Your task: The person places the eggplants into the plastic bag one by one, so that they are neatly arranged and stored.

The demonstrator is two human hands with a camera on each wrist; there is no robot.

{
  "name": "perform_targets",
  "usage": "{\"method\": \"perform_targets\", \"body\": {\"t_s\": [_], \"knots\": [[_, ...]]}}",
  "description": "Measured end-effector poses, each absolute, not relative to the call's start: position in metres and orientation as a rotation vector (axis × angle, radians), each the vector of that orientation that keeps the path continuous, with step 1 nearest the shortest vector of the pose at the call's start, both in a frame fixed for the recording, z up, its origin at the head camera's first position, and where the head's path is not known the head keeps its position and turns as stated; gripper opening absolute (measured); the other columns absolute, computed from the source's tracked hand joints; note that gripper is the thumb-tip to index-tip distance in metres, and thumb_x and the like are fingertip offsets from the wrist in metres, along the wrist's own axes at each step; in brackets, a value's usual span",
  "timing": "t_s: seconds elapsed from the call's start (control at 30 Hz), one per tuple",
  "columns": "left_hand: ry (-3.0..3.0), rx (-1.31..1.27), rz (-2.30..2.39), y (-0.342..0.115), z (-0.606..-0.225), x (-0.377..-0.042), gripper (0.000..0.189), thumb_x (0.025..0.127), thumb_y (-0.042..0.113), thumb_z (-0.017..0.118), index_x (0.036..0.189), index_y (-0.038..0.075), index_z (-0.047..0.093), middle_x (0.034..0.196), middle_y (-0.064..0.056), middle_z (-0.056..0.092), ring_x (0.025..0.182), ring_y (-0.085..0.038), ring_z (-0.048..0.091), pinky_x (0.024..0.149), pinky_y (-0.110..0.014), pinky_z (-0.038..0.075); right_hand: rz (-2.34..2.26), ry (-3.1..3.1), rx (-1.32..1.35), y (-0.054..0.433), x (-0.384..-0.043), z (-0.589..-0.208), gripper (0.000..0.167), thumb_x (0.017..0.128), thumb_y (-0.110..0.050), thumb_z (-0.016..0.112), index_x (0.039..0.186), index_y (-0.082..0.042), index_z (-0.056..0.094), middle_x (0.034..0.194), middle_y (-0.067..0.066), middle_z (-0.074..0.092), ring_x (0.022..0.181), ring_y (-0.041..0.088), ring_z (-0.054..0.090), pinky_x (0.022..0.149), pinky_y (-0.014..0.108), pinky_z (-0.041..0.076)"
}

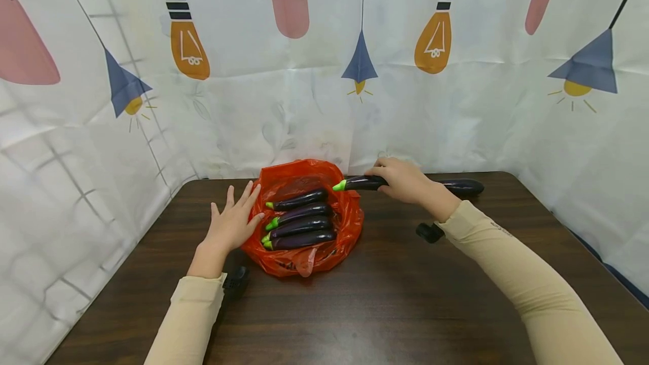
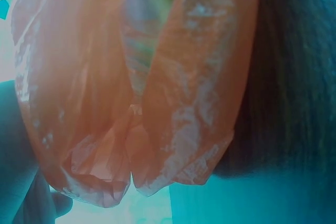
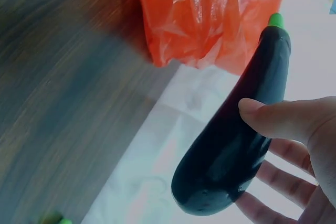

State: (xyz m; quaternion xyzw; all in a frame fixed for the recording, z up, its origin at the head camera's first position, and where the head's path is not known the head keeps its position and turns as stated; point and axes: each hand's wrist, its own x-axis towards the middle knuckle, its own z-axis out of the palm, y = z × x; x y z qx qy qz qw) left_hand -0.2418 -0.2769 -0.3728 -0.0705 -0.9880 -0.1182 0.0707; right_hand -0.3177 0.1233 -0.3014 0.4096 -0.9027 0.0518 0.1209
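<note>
My right hand (image 1: 400, 180) grips a dark purple eggplant (image 3: 226, 145), thumb on one side and fingers on the other. Its green stem end points left, toward the red plastic bag (image 1: 350, 224). Several more eggplants (image 1: 299, 225) lie stacked side by side in the open bag, their green ends to the left. My left hand (image 1: 230, 227) is at the bag's left rim with its fingers spread. In the left wrist view the bag's crinkled side (image 2: 199, 87) fills most of the picture.
Another eggplant (image 1: 462, 187) lies at the back right of the dark wooden table (image 1: 385, 308), partly hidden by my right forearm. Behind the table hangs a white curtain (image 1: 314, 106) printed with lamps and bulbs.
</note>
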Motion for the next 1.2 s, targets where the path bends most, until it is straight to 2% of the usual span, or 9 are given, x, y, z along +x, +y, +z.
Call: {"method": "perform_targets", "body": {"t_s": [0.6,1.2], "knots": [[-2.973,-0.218,-0.374,-0.277,-0.373,-0.241,0.076,0.105,0.031,0.059,0.166,0.013,0.017,0.172,-0.011,0.005,0.153,-0.049,-0.005,0.106,-0.083,-0.004,0.127,-2.656,1.264,0.076,-0.316,-0.297,0.043,0.092,-0.010,0.079,0.133,-0.013,0.070,0.117,0.012,0.064,0.101,0.028,0.062,0.081,0.042,0.056],[-2.980,-0.223,-0.370,-0.275,-0.372,-0.241,0.077,0.104,0.030,0.059,0.166,0.012,0.018,0.172,-0.013,0.006,0.152,-0.050,-0.004,0.106,-0.083,-0.004,0.187,-2.601,1.345,0.046,-0.310,-0.299,0.048,0.092,-0.008,0.078,0.139,-0.011,0.066,0.123,0.014,0.061,0.105,0.027,0.063,0.083,0.039,0.057]]}}
